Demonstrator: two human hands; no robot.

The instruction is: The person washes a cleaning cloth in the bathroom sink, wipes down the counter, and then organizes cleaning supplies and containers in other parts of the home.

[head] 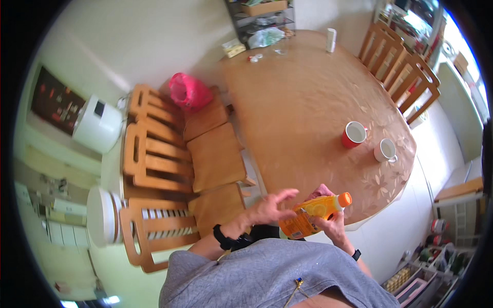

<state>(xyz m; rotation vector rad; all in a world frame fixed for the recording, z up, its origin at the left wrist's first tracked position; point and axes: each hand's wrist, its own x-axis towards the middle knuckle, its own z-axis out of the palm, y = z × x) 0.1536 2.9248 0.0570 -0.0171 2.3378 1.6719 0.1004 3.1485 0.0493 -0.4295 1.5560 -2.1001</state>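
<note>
My right hand grips an orange plastic bottle by its handle side. The bottle tilts, with its orange screw cap towards the upper right, and a label with writing faces me. My left hand is beside the bottle, fingers spread and holding nothing; whether a fingertip touches the bottle I cannot tell. Just behind the bottle, a pink cloth shows at the table's near edge, partly hidden. Farther in on the table stand a red mug and a white mug, both upright.
Wooden chairs line the table's left side, one bearing a pink plastic bag. More chairs stand at the far right. A tissue box, small red and white items and a white container are at the far end.
</note>
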